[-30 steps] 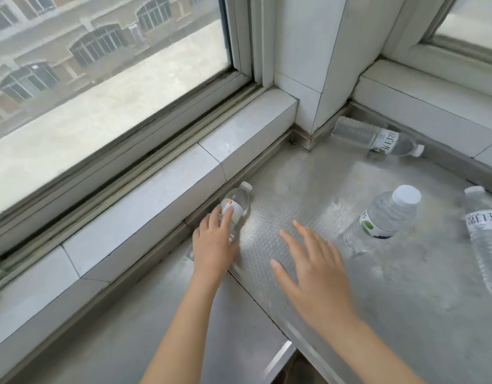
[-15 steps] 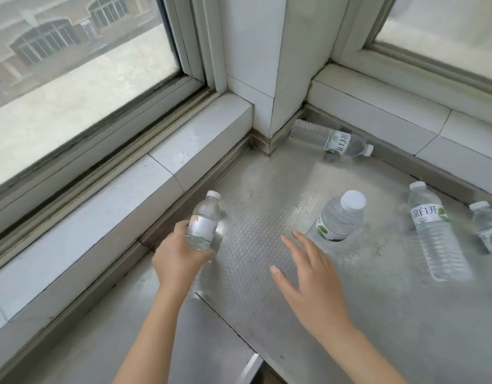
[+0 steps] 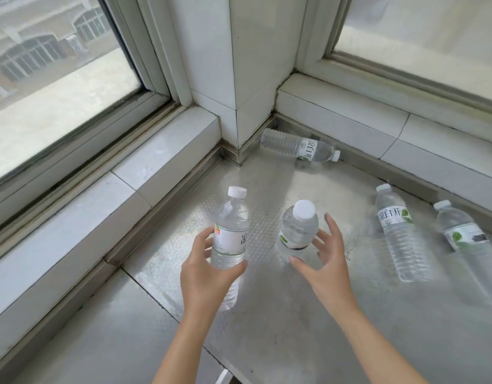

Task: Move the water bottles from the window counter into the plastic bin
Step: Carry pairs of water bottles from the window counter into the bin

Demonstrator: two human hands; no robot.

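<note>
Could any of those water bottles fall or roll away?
Possibly. The right hand has open fingers around the upright clear white-capped bottle and could knock it over. The clear plastic bottles lying flat on the grey metal counter could roll if bumped.

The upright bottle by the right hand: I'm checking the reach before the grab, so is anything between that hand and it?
Nothing visible is. The right hand is open, fingers spread beside the upright bottle. The left hand grips another bottle off to the side, clear of the gap.
</note>
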